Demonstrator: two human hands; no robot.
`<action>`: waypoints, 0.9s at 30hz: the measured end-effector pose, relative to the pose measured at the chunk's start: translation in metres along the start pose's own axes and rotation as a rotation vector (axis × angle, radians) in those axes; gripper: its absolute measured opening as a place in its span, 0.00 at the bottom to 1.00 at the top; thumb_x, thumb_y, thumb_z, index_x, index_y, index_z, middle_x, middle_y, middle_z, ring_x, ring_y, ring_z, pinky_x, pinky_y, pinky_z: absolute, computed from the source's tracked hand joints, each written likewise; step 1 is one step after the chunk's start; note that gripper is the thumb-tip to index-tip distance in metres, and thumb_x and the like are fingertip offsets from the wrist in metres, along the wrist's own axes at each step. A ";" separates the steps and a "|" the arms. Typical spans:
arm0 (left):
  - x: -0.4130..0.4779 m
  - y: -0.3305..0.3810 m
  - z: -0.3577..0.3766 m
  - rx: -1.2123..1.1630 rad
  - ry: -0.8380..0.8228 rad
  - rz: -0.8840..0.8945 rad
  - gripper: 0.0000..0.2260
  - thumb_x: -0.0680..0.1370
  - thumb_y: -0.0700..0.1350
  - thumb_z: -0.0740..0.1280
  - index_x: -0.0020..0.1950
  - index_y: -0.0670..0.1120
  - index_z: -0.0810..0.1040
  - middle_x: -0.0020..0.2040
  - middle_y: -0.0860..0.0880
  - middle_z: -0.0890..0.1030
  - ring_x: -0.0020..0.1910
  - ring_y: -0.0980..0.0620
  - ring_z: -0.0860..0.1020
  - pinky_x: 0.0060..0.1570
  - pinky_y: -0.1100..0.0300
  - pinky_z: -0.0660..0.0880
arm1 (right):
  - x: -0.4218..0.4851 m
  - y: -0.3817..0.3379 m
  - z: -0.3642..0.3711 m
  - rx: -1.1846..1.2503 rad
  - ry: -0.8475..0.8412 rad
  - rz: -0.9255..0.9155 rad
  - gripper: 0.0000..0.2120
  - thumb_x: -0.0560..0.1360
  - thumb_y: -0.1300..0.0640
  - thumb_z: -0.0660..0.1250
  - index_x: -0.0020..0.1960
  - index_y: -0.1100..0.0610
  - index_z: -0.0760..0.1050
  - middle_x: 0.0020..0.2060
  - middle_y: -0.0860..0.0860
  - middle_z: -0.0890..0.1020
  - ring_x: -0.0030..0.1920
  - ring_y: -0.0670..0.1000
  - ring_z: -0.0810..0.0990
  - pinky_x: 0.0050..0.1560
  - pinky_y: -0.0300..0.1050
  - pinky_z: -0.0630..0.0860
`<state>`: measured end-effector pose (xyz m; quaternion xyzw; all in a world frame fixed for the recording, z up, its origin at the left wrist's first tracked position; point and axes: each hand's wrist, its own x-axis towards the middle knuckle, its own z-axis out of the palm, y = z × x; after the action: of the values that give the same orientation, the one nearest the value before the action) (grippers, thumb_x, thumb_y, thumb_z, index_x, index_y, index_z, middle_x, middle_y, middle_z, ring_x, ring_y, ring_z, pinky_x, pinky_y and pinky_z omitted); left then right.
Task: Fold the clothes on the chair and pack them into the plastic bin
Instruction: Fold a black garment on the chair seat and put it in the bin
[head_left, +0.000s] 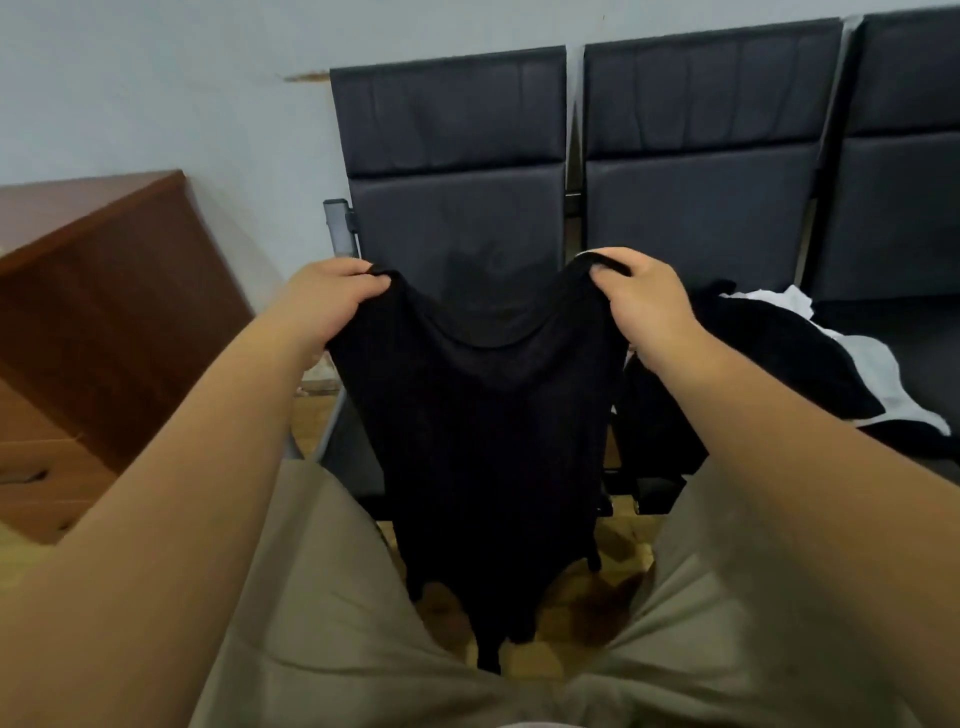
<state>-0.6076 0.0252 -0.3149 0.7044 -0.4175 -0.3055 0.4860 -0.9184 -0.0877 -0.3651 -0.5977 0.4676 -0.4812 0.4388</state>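
**Black garment held up, ready for the first fold**

The black garment (483, 441) hangs in front of the chair (457, 218), long axis vertical and hem low between the knees. The left hand (332, 301) and right hand (644, 306) each pinch a top corner, fingers (613, 260) curled over the edge, level and equally near. The other clothes (810, 353) lie on the seat to the right.

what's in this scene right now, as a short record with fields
held item: black garment, hanging unfolded in front of the chairs
left hand: fingers grip the garment's top left corner
right hand: fingers grip the garment's top right corner
waiting: pile of black and white clothes on the middle chair's seat
to the left: wooden cabinet
stage: folding not yet begun
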 end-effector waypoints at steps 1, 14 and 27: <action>0.010 -0.007 -0.007 0.093 0.029 0.023 0.07 0.79 0.48 0.74 0.56 0.50 0.87 0.51 0.49 0.88 0.52 0.48 0.86 0.60 0.51 0.81 | 0.006 0.008 -0.002 -0.079 0.029 -0.028 0.11 0.83 0.54 0.67 0.57 0.44 0.87 0.51 0.40 0.88 0.54 0.44 0.85 0.56 0.40 0.81; 0.084 -0.015 -0.045 0.645 0.299 0.166 0.07 0.78 0.48 0.66 0.50 0.55 0.84 0.49 0.49 0.84 0.50 0.43 0.82 0.56 0.45 0.82 | 0.054 0.006 -0.007 -0.381 0.241 -0.063 0.09 0.82 0.46 0.67 0.47 0.47 0.83 0.39 0.45 0.83 0.39 0.44 0.81 0.35 0.38 0.72; 0.161 -0.058 -0.034 0.891 0.165 0.143 0.11 0.83 0.43 0.63 0.62 0.46 0.81 0.56 0.39 0.82 0.54 0.35 0.79 0.55 0.44 0.79 | 0.116 0.044 0.026 0.377 0.233 0.541 0.18 0.84 0.64 0.64 0.73 0.60 0.71 0.63 0.56 0.72 0.44 0.53 0.89 0.38 0.46 0.86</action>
<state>-0.4874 -0.0926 -0.3614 0.8361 -0.5157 -0.0046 0.1870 -0.8871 -0.2076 -0.3929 -0.3018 0.5589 -0.4902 0.5968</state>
